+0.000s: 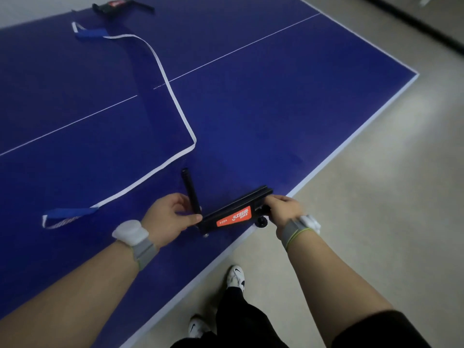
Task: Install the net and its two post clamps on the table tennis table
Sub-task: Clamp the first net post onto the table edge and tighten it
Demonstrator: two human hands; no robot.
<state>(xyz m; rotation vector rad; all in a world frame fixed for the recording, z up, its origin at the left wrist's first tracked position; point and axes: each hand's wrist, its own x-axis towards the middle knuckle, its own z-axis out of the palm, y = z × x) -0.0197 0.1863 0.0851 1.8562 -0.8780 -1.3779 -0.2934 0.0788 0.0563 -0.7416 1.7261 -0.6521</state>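
Near post clamp (232, 214) sits at the worktop (276, 109) edge, about 6 o'clock in view. Left hand (170, 214) pinches the base of its upright post (191, 190), likely steadying it. Right hand (285, 207) curls round the outer end by the screw knob (261, 223), probably to tighten. Net (160, 71) lies slack across the worktop, unhooked. Second clamp (113, 7) waits at 11 o'clock, far edge, not fitted.

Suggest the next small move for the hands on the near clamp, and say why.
Probably tighten the screw knob: the right hand is at it, the left hand grips the post, and the clamp already sits on the table edge.
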